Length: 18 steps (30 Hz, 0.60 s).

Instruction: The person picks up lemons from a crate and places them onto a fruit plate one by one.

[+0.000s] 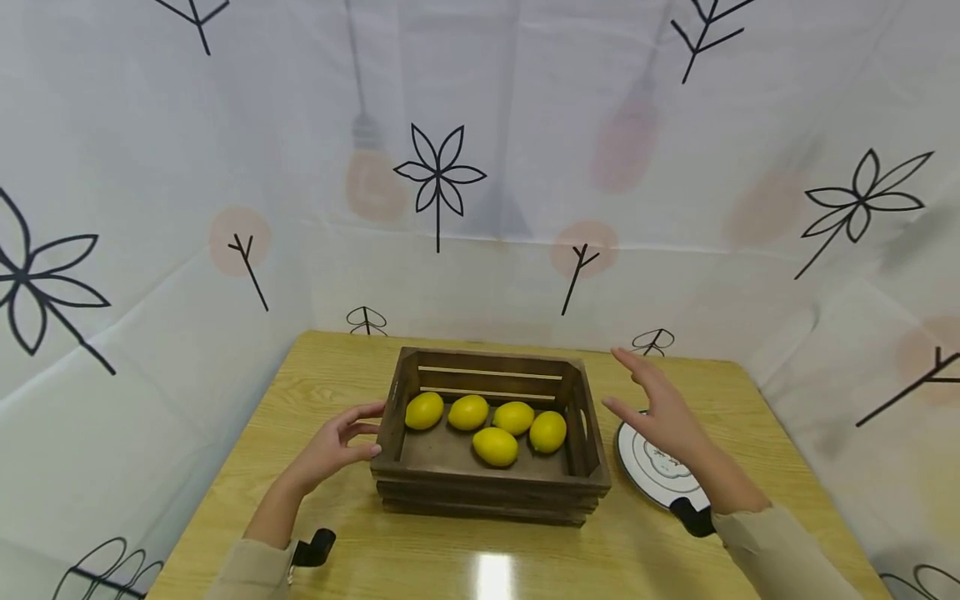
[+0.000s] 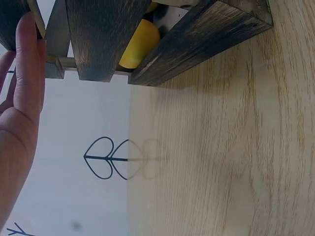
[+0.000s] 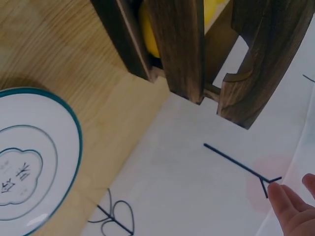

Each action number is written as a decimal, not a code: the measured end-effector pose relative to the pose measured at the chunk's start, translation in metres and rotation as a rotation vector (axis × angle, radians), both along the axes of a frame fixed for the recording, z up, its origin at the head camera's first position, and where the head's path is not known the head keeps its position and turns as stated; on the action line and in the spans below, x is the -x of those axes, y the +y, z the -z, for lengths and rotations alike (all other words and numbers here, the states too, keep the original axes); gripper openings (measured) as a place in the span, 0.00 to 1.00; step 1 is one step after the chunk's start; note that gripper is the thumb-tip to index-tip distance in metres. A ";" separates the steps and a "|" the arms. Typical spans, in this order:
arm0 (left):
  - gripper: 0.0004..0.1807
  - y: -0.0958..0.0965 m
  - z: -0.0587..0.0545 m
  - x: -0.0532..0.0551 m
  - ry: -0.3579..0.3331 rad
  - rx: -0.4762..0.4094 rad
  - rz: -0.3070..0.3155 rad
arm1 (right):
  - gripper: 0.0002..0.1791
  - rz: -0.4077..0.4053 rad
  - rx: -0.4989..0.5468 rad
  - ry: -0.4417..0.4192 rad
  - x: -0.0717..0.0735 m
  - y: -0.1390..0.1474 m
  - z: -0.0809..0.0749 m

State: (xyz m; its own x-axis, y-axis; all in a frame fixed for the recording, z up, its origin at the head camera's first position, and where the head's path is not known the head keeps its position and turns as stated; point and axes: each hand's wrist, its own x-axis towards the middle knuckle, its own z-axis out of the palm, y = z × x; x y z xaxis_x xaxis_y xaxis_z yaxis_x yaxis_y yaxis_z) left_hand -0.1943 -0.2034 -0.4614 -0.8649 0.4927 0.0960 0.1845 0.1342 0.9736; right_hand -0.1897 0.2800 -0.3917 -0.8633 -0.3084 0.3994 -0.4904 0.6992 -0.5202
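Note:
A dark brown slatted wooden crate [image 1: 487,492] stands on the table with several yellow lemons [image 1: 495,447] on its bottom. At the crate's left end is my left hand [image 1: 333,447], its fingertips at the upper edge and its thumb near the front corner. The left wrist view shows this hand [image 2: 27,93] with fairly straight fingers against the slats. My right hand [image 1: 663,412] hovers apart from the crate's right end, fingers and thumb spread, holding nothing. Only some of its fingertips [image 3: 283,199] show in the right wrist view.
A white plate [image 3: 66,162] with a dark green rim lies right of the crate, partly hidden by my right forearm in the head view. The light wooden table [image 1: 315,392] meets a white patterned cloth [image 1: 510,283] behind and at the sides.

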 end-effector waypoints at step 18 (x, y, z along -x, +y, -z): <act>0.32 -0.001 0.000 -0.001 0.002 -0.006 0.009 | 0.39 -0.071 0.076 0.004 0.016 -0.022 -0.012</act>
State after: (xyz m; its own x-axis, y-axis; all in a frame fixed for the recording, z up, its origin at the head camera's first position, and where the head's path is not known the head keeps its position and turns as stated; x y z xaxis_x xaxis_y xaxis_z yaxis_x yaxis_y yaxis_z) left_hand -0.1936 -0.2045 -0.4614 -0.8600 0.5002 0.1012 0.1881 0.1263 0.9740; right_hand -0.2060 0.2581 -0.3798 -0.8387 -0.3375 0.4273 -0.5396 0.6211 -0.5685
